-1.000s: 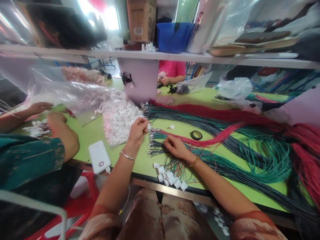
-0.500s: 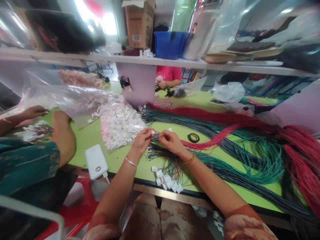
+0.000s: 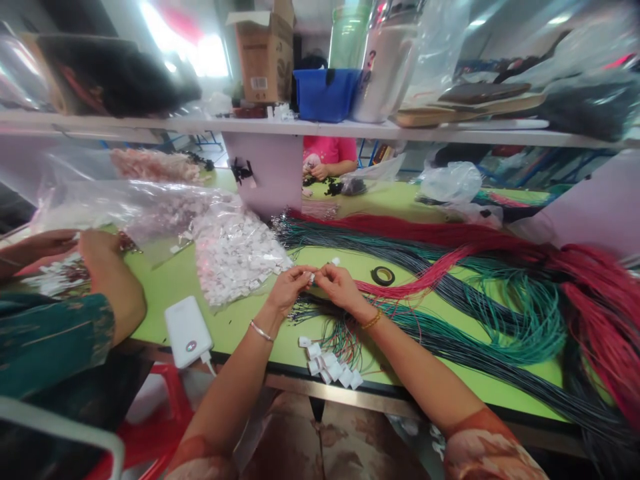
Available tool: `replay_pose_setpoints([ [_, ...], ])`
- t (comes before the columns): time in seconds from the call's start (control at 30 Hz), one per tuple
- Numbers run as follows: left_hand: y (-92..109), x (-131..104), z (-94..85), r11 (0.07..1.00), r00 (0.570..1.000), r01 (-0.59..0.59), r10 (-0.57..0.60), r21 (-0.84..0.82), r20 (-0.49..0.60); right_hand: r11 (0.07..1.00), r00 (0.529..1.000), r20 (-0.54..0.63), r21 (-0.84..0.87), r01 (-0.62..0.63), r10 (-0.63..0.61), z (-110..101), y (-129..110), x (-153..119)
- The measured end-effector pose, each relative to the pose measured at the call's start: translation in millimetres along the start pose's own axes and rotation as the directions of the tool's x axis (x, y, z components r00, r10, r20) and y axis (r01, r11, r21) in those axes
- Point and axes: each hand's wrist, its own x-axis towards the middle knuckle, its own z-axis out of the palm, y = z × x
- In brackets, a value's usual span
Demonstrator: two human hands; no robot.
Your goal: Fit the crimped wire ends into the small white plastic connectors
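My left hand (image 3: 288,291) is closed in a pinch on a small white plastic connector (image 3: 313,277). Its fingertips meet those of my right hand (image 3: 341,288), which pinches the end of a thin wire at the connector; the fingers mostly hide that end. Red wires (image 3: 395,291) run off to the right from beside my right hand. Below both hands lie dark and green wires (image 3: 415,331) with metal-tipped ends. Near the table edge sits a small heap of white connectors (image 3: 327,363) with wires attached. One loose white connector (image 3: 335,262) lies just beyond my fingers.
A clear bag of white connectors (image 3: 235,257) lies left of my hands. Black tape (image 3: 383,275) is to the right, a white power bank (image 3: 187,331) at the front left. A co-worker's arm (image 3: 113,273) rests at far left. A shelf (image 3: 200,125) crosses above the table (image 3: 165,280).
My hands have come together, closing the small gap between their fingertips around the connector. The co-worker's hands at the left have moved closer together. The view has shifted slightly.
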Motion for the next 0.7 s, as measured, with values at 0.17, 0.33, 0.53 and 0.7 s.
replay_pose_setpoints([
  [0.17, -3.7, 2.1, 0.8, 0.998, 0.997, -0.003, 0.007, 0.061, -0.072, 0.996, 0.997, 0.025, -0.054, 0.069, -0.068, 0.6, 0.1, -2.4],
  [0.33, -0.7, 0.3, 3.3, 0.990, 0.997, -0.019, 0.030, 0.138, -0.075, 0.988, 0.996, 0.023, -0.127, 0.086, -0.084, 2.7, 3.0, -3.3],
  [0.53, 16.5, -1.6, -10.9, 0.959, 0.992, 0.115, -0.097, 0.259, -0.080, 0.954, 0.992, 0.107, -0.287, 0.089, -0.060, -17.5, 22.6, 9.1],
  [0.7, 27.1, -3.7, -21.9, 0.895, 0.973, 0.210, -0.231, 0.394, 0.006, 0.771, 0.989, 0.148, -0.631, 0.090, 0.005, -20.8, 39.7, 11.7],
])
